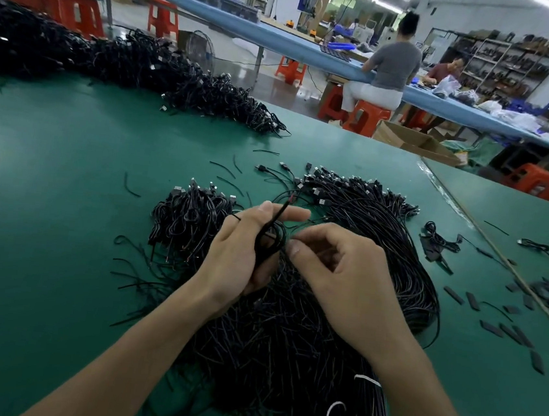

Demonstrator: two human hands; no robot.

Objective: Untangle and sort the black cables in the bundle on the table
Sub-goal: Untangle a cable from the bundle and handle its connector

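Wide green desk, and the big black bundle sprawls at its near edge, right under both arms. The left hand has its grip round one looped cable just above the bundle; the right hand pinches the same loop. Coiled cables are piled just left. Beyond: red stools, a long blue bench, a seated person, shelving.

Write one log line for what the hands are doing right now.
left hand: holds coiled cable | right hand: pinches same cable | bundle: underneath, tangled | small pile: left of hands
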